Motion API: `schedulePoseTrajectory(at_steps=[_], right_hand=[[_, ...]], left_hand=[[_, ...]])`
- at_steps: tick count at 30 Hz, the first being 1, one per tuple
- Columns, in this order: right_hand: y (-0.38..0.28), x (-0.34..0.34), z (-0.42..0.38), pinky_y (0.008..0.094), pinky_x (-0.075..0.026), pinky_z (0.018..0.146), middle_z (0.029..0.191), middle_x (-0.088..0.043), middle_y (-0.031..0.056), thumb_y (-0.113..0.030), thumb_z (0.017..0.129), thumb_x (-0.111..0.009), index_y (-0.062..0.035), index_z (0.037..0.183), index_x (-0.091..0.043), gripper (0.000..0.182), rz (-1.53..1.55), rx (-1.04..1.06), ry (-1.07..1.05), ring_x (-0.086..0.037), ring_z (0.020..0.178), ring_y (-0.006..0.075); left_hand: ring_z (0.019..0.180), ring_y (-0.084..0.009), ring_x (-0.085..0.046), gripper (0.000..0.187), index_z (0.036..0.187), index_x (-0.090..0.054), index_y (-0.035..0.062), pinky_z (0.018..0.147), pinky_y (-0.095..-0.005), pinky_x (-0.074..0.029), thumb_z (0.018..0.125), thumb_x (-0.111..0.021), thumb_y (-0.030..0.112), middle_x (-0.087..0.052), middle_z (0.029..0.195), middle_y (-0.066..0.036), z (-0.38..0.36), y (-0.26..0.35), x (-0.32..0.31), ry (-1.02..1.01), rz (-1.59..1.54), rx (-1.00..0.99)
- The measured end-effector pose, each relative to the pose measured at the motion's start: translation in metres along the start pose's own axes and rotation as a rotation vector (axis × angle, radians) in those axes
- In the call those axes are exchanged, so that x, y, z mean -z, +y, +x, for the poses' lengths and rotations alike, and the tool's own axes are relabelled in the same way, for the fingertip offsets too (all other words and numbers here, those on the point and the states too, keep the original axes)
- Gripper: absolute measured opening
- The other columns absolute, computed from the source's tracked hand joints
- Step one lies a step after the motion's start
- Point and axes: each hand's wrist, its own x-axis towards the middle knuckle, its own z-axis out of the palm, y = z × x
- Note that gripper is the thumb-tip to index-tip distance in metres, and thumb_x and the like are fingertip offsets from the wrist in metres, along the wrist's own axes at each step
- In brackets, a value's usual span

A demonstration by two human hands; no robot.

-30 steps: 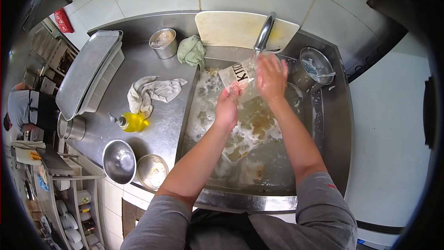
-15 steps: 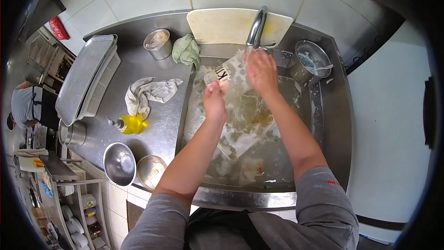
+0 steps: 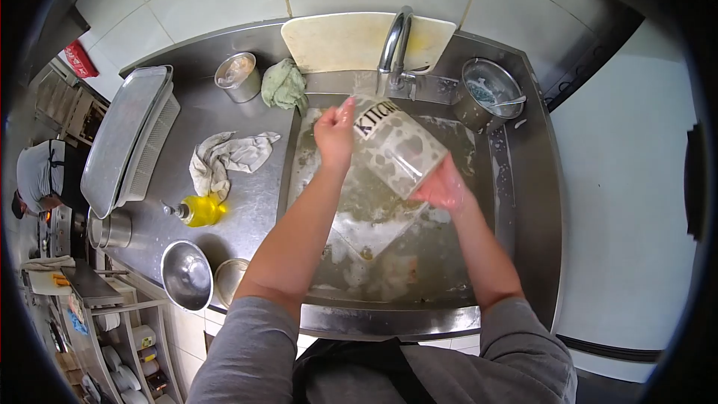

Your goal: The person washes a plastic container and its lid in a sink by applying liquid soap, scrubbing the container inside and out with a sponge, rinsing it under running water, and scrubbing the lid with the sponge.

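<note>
Soapy sink (image 3: 516, 202); faucet (image 3: 394, 41) above jar (image 3: 396, 146)

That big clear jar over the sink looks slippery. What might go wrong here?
The jar is wet and held only between the left hand at its top and the right hand underneath, so it may slip and drop into the sink. It also sits close to the tap and could knock it.

Jar (image 3: 396, 146) now lifted, tilted sideways
</note>
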Motion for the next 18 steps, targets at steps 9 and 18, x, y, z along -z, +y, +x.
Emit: schedulePoseTrajectory(at_steps=[9, 18], right_hand=[[0.036, -0.015, 0.023, 0.0383, -0.04, 0.104, 0.141, -0.04, 0.0101, -0.018, 0.091, -0.064, -0.0102, 0.15, -0.015, 0.076, -0.264, 0.398, 0.327, -0.043, 0.128, 0.0239], [-0.004, -0.061, 0.088, 0.0395, -0.014, 0.116, 0.155, -0.013, 0.0237, -0.029, 0.089, -0.065, -0.0101, 0.152, -0.002, 0.091, -1.442, 0.835, 0.664, -0.014, 0.144, 0.0324]], left_hand=[[0.125, -0.0256, -0.044, 0.066, 0.124, -0.056, 0.006, 0.105, -0.0373, -0.034, 0.087, -0.054, 0.06, -0.044, 0.137, -0.014, 0.007, 0.013, -0.037, -0.591, 0.107, 0.278], [0.125, -0.0265, -0.049, 0.085, 0.142, -0.04, 0.0126, 0.104, -0.0428, -0.039, 0.089, -0.019, 0.076, -0.049, 0.139, -0.009, -0.004, 0.029, 0.016, -0.654, -0.096, 0.687]])
